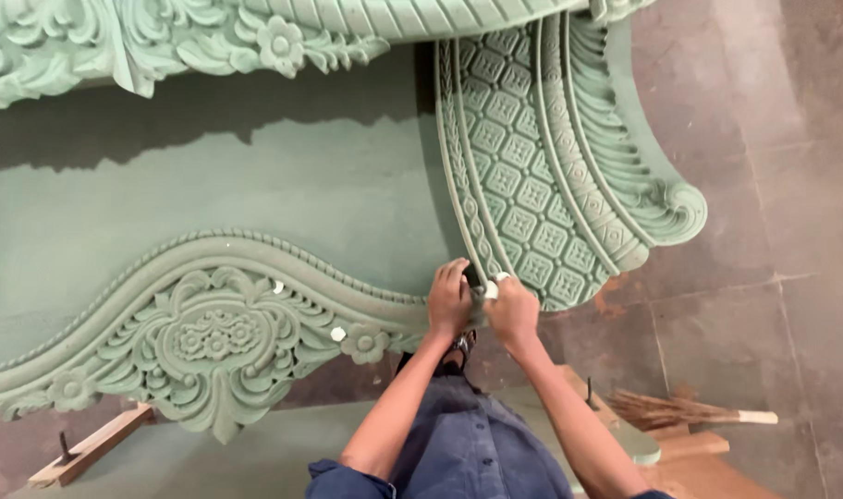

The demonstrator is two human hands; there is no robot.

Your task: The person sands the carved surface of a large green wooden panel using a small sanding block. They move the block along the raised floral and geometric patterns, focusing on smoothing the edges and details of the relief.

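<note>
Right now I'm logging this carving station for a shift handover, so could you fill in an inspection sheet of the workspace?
Surface: grey stone-tiled floor with an orange stain near the work.
Job's things: large green-coated carved panel with floral relief; curved green lattice-patterned carved piece meeting it at a joint; small white pieces between the hands.
Clutter: bundle of brown broom sticks; pale wooden batten under the panel.
Grips: left hand and right hand are both pressed at the joint; what each holds is not clear.
Cables: nothing seen.
Surroundings: another green carved floral border along the top; the person's blue shirt below.
</note>
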